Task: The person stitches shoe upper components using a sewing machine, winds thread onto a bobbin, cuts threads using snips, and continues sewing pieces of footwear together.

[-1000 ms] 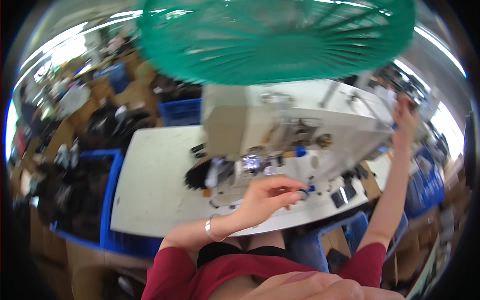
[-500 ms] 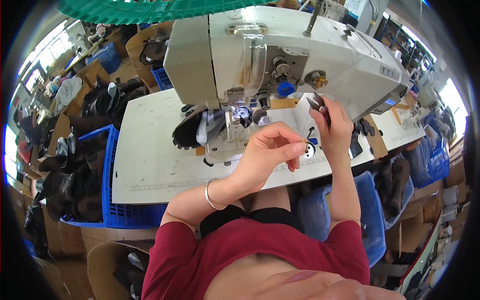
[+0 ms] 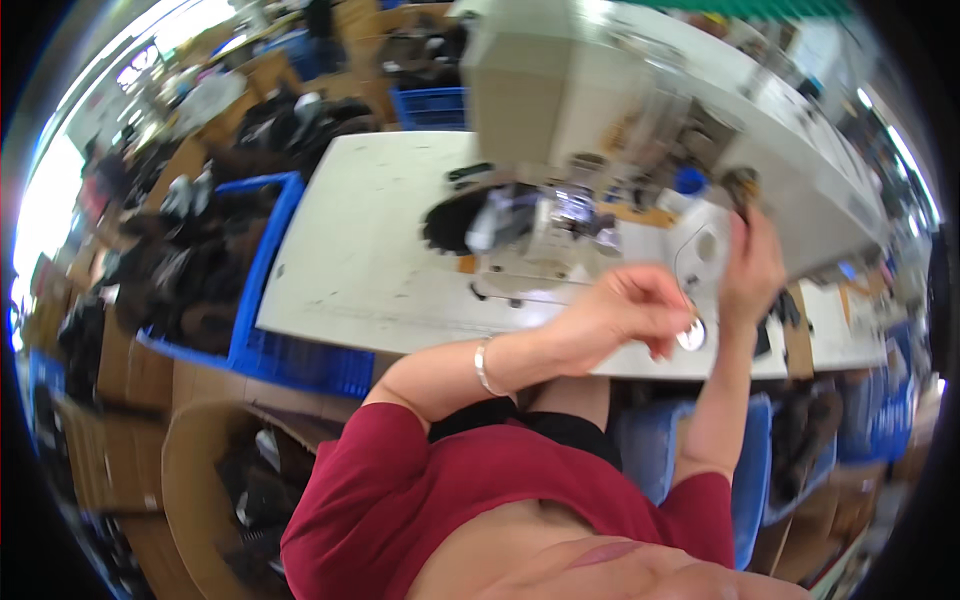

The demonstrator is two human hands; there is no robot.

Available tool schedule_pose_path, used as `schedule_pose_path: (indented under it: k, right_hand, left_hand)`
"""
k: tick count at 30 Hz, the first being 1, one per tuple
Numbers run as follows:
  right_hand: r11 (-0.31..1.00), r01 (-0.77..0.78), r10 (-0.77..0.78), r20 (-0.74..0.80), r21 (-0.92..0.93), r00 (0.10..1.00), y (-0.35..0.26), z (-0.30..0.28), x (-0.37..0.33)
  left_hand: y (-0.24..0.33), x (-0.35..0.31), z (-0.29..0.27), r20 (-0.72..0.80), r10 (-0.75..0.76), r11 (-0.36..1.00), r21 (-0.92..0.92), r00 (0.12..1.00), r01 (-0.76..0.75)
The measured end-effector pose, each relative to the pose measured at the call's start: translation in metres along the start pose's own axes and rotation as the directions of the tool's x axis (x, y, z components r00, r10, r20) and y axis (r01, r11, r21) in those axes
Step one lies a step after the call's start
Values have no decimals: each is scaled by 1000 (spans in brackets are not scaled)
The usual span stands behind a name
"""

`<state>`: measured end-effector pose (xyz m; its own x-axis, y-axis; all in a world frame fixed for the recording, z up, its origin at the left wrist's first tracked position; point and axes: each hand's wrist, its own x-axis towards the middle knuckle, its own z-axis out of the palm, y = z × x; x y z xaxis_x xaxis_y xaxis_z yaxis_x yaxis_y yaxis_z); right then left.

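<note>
Your left hand (image 3: 628, 315): thumb and fingertips together, pinching the white disc (image 3: 692, 334) by its edge. Disc sits just right of those fingertips; round face, no long axis to read. Your right hand (image 3: 752, 270): farther right and higher, apart from the disc; blurred, cannot tell its grip. Beyond: sewing machine (image 3: 520, 95), white table (image 3: 350, 240).

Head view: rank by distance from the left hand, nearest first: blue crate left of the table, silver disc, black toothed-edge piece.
From the left hand:
1. Silver disc: right at the fingertips, on their right side.
2. Black toothed-edge piece: up and left, on the tabletop side.
3. Blue crate: far left, beyond the table's left edge.
</note>
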<state>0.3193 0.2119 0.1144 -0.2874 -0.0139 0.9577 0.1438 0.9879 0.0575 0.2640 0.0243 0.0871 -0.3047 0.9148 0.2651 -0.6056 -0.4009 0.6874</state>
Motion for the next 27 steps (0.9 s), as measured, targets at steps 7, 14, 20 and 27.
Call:
schedule_pose_path:
  k: [7, 14, 20, 27]
  right_hand:
    - [319, -716, 354, 623, 621, 697, -68, -3, -81]
    - [-144, -855, 607, 727, 499, 322, -87, -2, -126]
    - [-500, -563, 443, 753, 658, 488, -67, -9, -101]
    - [-214, -888, 572, 789, 407, 224, -71, -24, -155]
  left_hand:
    - [-41, -31, -43, -443, 294, 955, 171, 847, -242]
    - [-69, -32, -53, -549, 166, 986, 82, 819, -145]
    - [-42, -55, -129, -407, 368, 513, 839, 836, 182]
    - [-83, -50, -147, -351, 334, -79, 914, 875, 397]
